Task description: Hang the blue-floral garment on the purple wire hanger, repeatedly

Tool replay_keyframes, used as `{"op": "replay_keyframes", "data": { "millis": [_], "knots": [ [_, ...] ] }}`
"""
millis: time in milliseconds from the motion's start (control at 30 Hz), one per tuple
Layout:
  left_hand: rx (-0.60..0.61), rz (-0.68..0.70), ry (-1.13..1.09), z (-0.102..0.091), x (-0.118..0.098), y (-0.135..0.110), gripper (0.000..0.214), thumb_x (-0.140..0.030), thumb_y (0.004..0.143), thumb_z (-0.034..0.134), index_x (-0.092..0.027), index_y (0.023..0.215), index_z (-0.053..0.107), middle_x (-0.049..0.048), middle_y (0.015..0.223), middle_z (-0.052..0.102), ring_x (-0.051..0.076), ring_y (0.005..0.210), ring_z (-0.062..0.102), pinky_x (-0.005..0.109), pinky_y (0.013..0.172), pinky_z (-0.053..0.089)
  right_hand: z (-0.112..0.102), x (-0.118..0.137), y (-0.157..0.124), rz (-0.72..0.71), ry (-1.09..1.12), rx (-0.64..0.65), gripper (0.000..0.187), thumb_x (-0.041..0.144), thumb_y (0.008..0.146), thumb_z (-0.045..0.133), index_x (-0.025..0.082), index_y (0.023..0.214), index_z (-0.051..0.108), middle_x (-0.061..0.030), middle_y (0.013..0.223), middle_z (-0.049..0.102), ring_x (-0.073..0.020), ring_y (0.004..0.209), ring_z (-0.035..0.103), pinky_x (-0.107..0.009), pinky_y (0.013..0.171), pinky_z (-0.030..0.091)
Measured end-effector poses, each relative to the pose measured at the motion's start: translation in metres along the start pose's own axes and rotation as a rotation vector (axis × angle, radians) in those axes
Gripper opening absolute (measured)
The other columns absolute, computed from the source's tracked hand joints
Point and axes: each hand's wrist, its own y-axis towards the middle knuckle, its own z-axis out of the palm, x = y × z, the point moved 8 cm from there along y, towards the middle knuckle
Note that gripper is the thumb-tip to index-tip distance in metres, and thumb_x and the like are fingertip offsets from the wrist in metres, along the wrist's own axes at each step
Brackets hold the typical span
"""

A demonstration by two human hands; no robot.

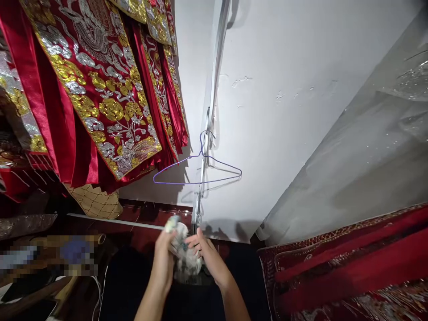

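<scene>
Both my hands meet low in the middle of the view around a crumpled whitish plastic bundle (183, 254). My left hand (163, 261) is wrapped round its left side, fingers closed on it. My right hand (209, 256) presses on its right side with the fingers curled over it. What is inside the bundle is hidden. Straight above the hands, an empty purple wire hanger (200, 171) hangs on a thin metal rail (209, 116) running down the white wall (284, 111).
Red garments with gold and silver embroidery (100, 89) hang at the upper left. More red embroidered cloth (347, 267) lies at the lower right, beneath clear plastic sheeting (384, 133). A dark red floor edge (150, 214) and cluttered items are at the lower left.
</scene>
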Motion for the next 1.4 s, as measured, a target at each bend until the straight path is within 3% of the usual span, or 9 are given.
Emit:
{"op": "replay_keyframes", "data": {
  "millis": [100, 167, 333, 433, 567, 733, 967, 1167, 1400],
  "knots": [
    [0.462, 0.102, 0.3, 0.055, -0.02, -0.043, 0.042, -0.051, 0.083, 0.06, -0.032, 0.119, 0.067, 0.0106, 0.115, 0.068, 0.036, 0.115, 0.06, 0.046, 0.094, 0.053, 0.008, 0.011, -0.004, 0.238, 0.315, 0.114, 0.063, 0.078, 0.087, 0.038, 0.025, 0.068, 0.067, -0.006, 0.06, 0.057, -0.0251, 0.061, 0.059, -0.037, 0.056, 0.048],
    [0.593, 0.201, 0.386, 0.068, -0.044, -0.061, 0.036, -0.051, 0.08, 0.067, -0.035, 0.112, 0.071, 0.0093, 0.118, 0.066, 0.035, 0.117, 0.058, 0.044, 0.094, 0.052, -0.001, 0.03, -0.005, 0.276, 0.385, 0.092, 0.058, 0.076, 0.083, 0.047, 0.024, 0.065, 0.063, -0.0035, 0.054, 0.051, -0.0231, 0.059, 0.056, -0.034, 0.054, 0.047],
    [0.394, 0.479, 0.402, 0.044, -0.112, -0.041, 0.033, -0.042, 0.097, 0.052, -0.033, 0.126, 0.063, 0.0084, 0.134, 0.059, 0.029, 0.127, 0.051, 0.042, 0.11, 0.039, -0.008, 0.071, -0.007, 0.252, 0.382, 0.176, 0.024, 0.044, 0.079, 0.068, 0.02, 0.082, 0.066, -0.0028, 0.074, 0.063, -0.0194, 0.07, 0.06, -0.031, 0.067, 0.051],
    [0.618, 0.411, 0.474, 0.051, -0.096, -0.023, 0.047, -0.051, 0.102, 0.034, -0.029, 0.137, 0.056, 0.0091, 0.135, 0.06, 0.028, 0.124, 0.053, 0.041, 0.109, 0.039, 0.003, 0.09, -0.019, 0.201, -0.044, 0.476, 0.018, 0.039, 0.076, 0.072, 0.022, 0.076, 0.066, 0.0, 0.071, 0.062, -0.0177, 0.068, 0.058, -0.029, 0.066, 0.047],
    [0.905, 0.346, 0.738, 0.054, -0.035, -0.027, 0.059, -0.067, 0.095, 0.035, -0.021, 0.091, 0.072, 0.009, 0.092, 0.072, 0.026, 0.09, 0.064, 0.035, 0.089, 0.047, -0.003, 0.108, -0.032, -0.053, -0.745, 0.728, 0.035, 0.036, 0.071, 0.074, 0.022, 0.047, 0.052, 0.0029, 0.051, 0.048, -0.0135, 0.05, 0.043, -0.028, 0.052, 0.035],
    [0.663, 0.3, 1.194, -0.002, -0.006, 0.0, 0.049, -0.066, 0.084, 0.054, -0.021, 0.07, 0.066, 0.0095, 0.075, 0.069, 0.029, 0.074, 0.065, 0.039, 0.08, 0.045, -0.03, 0.14, 0.001, -0.322, -0.797, 0.378, 0.019, 0.019, 0.079, 0.058, 0.024, 0.086, 0.075, -0.0028, 0.075, 0.07, -0.0161, 0.058, 0.054, -0.028, 0.058, 0.04],
    [0.417, 0.242, 1.304, -0.047, -0.055, 0.058, 0.037, -0.055, 0.084, 0.057, -0.021, 0.074, 0.064, 0.0073, 0.077, 0.071, 0.029, 0.076, 0.066, 0.032, 0.068, 0.041, -0.065, 0.134, 0.099, -0.384, -0.681, -0.139, 0.058, 0.023, 0.087, 0.048, 0.023, 0.145, 0.047, -0.0015, 0.082, 0.069, -0.0175, 0.064, 0.057, -0.027, 0.063, 0.042],
    [0.266, 0.245, 1.468, -0.052, -0.06, 0.081, 0.031, -0.041, 0.088, 0.054, -0.02, 0.072, 0.069, 0.0136, 0.081, 0.073, 0.033, 0.085, 0.068, 0.039, 0.079, 0.046, -0.093, 0.1, 0.108, -0.345, -0.831, -0.138, 0.034, 0.02, 0.085, 0.05, 0.025, 0.112, 0.07, -0.0036, 0.089, 0.073, -0.0214, 0.078, 0.061, -0.026, 0.067, 0.038],
    [0.072, 0.362, 1.517, -0.057, -0.116, 0.11, 0.043, -0.039, 0.097, 0.035, -0.02, 0.093, 0.073, 0.0127, 0.155, 0.045, 0.038, 0.119, 0.06, 0.049, 0.095, 0.047, -0.124, 0.119, 0.075, -0.366, -0.944, -0.135, 0.032, 0.016, 0.079, 0.049, 0.026, 0.098, 0.074, -0.0013, 0.077, 0.072, -0.0203, 0.07, 0.059, -0.025, 0.062, 0.035]
  ]
}}
